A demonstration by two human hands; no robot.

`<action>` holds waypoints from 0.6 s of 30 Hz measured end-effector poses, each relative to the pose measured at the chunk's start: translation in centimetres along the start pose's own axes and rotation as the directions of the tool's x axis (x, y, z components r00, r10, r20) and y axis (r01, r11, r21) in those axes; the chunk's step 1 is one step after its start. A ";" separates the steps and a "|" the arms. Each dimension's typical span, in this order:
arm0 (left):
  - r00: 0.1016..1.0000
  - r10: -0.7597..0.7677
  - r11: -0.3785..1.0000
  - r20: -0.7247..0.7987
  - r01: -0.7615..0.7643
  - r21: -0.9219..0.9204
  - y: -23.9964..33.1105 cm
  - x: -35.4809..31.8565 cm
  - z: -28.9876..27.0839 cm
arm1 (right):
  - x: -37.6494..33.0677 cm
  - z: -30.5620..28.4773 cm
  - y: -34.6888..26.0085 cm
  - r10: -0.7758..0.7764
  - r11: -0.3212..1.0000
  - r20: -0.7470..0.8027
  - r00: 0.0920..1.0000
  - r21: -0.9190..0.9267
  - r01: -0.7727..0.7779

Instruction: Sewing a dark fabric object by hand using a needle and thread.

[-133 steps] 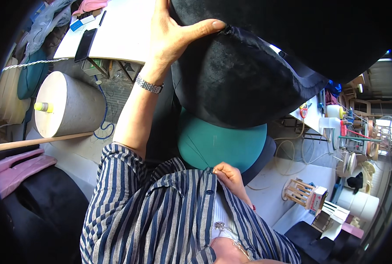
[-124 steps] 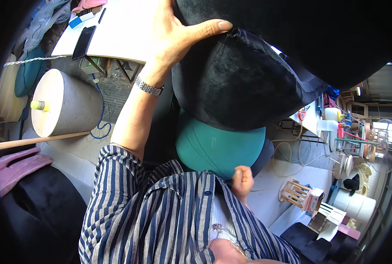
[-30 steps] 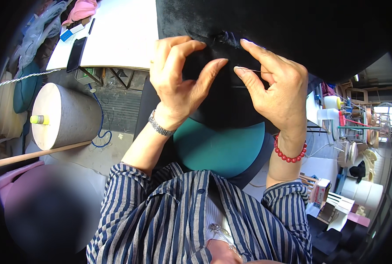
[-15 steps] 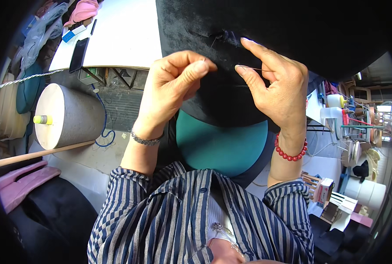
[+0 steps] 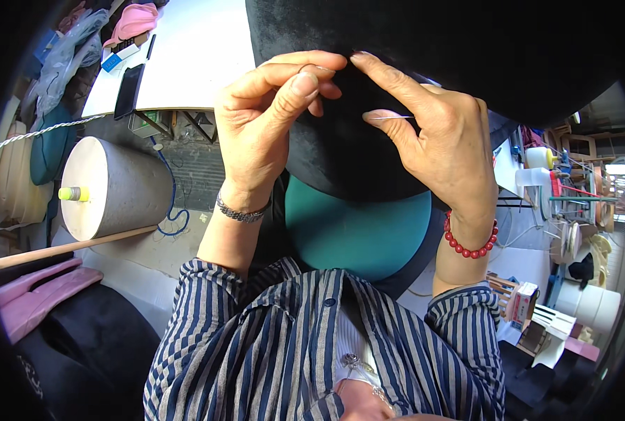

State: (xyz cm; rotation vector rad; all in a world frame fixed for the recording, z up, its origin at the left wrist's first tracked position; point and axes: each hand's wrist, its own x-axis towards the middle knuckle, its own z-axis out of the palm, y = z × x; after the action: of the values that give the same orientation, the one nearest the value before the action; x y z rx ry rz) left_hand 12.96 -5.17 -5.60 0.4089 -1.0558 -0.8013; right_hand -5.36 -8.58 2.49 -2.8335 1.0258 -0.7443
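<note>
Both hands are raised in front of a large black velvety cushion-like piece point(image 5: 537, 63). My left hand point(image 5: 270, 105) pinches thumb to index finger, with a thin dark thread point(image 5: 304, 68) curving at the fingertips. Across from it, my right hand point(image 5: 439, 126) has its index finger stretched toward my left fingertips, almost meeting them. A slim needle point(image 5: 397, 118) lies between the right thumb and the curled fingers. Below the hands, a round teal padded surface point(image 5: 358, 231) shows under the black piece.
At the upper left stands a white table point(image 5: 193, 56) with a dark phone point(image 5: 128, 91) and pink cloth point(image 5: 136, 22). A large grey roll point(image 5: 126, 186) lies left, beside a wooden stick point(image 5: 74, 247). Pink and black upholstered pieces point(image 5: 81, 330) fill the lower left. White rolls point(image 5: 596, 309) stand right.
My left hand has shifted slightly left and up, its fingers opening out behind the pinch. My right index finger has swung left toward the left fingertips, and the needle shows more plainly.
</note>
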 end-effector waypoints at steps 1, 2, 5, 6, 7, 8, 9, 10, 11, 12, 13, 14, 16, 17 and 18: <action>1.000 0.011 1.000 -0.014 -0.011 -0.011 -0.1 0.0 0.0 | 0.0 -0.2 -0.1 0.011 1.000 0.025 1.000 -0.013 -0.010; 1.000 0.009 1.000 -0.013 -0.009 -0.012 -0.2 0.0 0.0 | 0.0 -0.2 -0.1 0.024 0.999 0.051 0.998 -0.026 -0.023; 0.999 -0.007 0.999 -0.044 0.005 -0.046 -0.5 -0.1 0.0 | -0.1 -0.3 -0.2 0.028 0.998 0.068 0.997 -0.058 -0.024; 0.999 -0.014 0.999 -0.033 0.012 -0.050 -0.5 -0.1 -0.1 | -0.1 -0.4 -0.3 0.031 0.998 0.069 0.997 -0.057 -0.027; 1.000 -0.021 0.998 -0.022 0.019 -0.055 -0.6 -0.1 -0.1 | 0.0 -0.6 -0.6 0.059 0.995 0.099 0.993 -0.081 -0.051; 1.000 -0.022 0.998 -0.023 0.020 -0.054 -0.6 -0.2 -0.1 | 0.0 -0.7 -0.7 0.086 0.992 0.128 0.988 -0.104 -0.073; 0.999 -0.027 0.999 -0.035 0.026 -0.047 -0.5 -0.2 -0.1 | 0.0 -0.5 -0.7 0.086 0.992 0.129 0.988 -0.104 -0.073; 0.998 -0.033 0.999 -0.047 0.031 -0.040 -0.5 -0.2 -0.2 | 0.0 -0.3 -0.7 0.049 0.992 0.088 0.995 -0.120 -0.038; 0.998 -0.034 0.999 -0.047 0.032 -0.042 -0.6 -0.3 -0.2 | -0.1 -0.1 -0.6 0.012 0.990 0.049 0.999 -0.140 -0.005; 0.997 -0.044 0.999 -0.067 0.042 -0.027 -0.6 -0.5 -0.1 | -0.1 -0.1 -0.5 0.013 0.990 0.050 0.999 -0.141 -0.006; 0.995 -0.054 0.999 -0.087 0.053 -0.013 -0.7 -0.6 -0.1 | -0.2 -0.2 -0.4 0.016 0.992 0.059 0.998 -0.129 -0.008; 0.995 -0.054 0.999 -0.088 0.053 -0.011 -0.7 -0.8 0.0 | -0.2 -0.3 -0.4 0.017 0.994 0.067 0.998 -0.113 -0.009; 0.989 -0.086 0.996 -0.119 0.086 -0.005 -0.7 -1.0 0.1 | -0.1 -0.4 -0.5 0.018 0.995 0.051 0.999 -0.100 -0.013; 0.989 -0.086 0.996 -0.120 0.086 -0.005 -0.8 -1.1 0.1 | -0.1 -0.3 -0.6 0.019 0.996 0.036 0.999 -0.089 -0.016; 0.989 -0.080 0.997 -0.121 0.079 -0.011 -0.8 -1.2 0.0 | -0.2 -0.2 -0.5 0.018 0.996 0.037 0.999 -0.088 -0.015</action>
State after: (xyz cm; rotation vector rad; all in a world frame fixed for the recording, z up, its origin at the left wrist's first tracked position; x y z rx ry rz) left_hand 12.29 -4.80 -6.89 0.4908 -0.9277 -0.8398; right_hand -5.27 -8.06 2.66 -2.8965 1.1021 -0.6575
